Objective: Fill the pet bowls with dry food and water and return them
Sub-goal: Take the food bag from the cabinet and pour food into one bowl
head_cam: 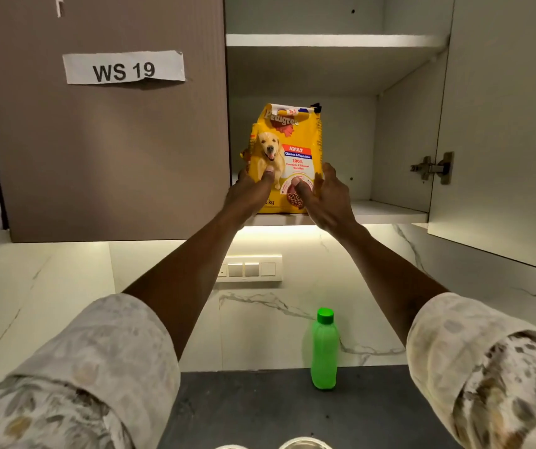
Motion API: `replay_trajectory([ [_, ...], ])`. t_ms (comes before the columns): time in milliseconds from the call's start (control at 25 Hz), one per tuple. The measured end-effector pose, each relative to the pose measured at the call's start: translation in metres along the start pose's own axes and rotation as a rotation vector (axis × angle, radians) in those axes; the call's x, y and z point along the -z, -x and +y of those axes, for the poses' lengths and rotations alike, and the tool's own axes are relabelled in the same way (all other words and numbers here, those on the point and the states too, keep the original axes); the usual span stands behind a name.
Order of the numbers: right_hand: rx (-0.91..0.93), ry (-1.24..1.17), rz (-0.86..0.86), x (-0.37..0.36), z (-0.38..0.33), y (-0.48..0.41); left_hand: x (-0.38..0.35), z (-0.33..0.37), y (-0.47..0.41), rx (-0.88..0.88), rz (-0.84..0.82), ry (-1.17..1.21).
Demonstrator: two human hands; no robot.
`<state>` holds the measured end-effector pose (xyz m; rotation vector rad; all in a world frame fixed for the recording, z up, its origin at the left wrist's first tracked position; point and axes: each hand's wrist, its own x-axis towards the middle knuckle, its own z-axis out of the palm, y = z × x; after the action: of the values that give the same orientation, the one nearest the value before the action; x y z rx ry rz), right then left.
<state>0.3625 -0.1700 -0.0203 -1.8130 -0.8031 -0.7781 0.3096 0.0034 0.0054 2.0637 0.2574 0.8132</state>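
Note:
A yellow bag of dry dog food (287, 147) stands upright on the lower shelf (386, 210) of an open wall cupboard. Both my arms reach up to it. My left hand (250, 192) grips the bag's lower left side, thumb on the front. My right hand (323, 194) grips the lower right side, thumb on the front, fingers round the edge. A green water bottle (324, 350) with its cap on stands on the dark counter (260, 409) below. The rims of two metal bowls (304, 443) peek in at the bottom edge.
The cupboard's right door (503, 124) hangs open toward me; the left door (104, 140), labelled WS 19, is closed. An upper shelf (331, 40) sits above the bag. A switch panel (250, 268) is set in the marble backsplash.

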Motion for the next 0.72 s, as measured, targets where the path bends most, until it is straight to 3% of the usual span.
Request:
replay_trajectory([
  [200, -0.142, 0.011, -0.108, -0.005, 0.025, -0.027, -0.014, -0.008, -0.017, 0.099, -0.037, 0.167],
  [360, -0.29, -0.065, -0.351, 0.0, 0.039, -0.048, -0.015, -0.007, -0.02, 0.147, -0.024, 0.23],
  [560, -0.323, -0.241, -0.492, 0.034, 0.037, -0.042, -0.016, -0.007, 0.007, 0.032, -0.041, 0.347],
  [720, -0.258, -0.269, -0.459, 0.048, 0.041, -0.024, -0.021, -0.011, 0.036, -0.085, -0.029, 0.437],
])
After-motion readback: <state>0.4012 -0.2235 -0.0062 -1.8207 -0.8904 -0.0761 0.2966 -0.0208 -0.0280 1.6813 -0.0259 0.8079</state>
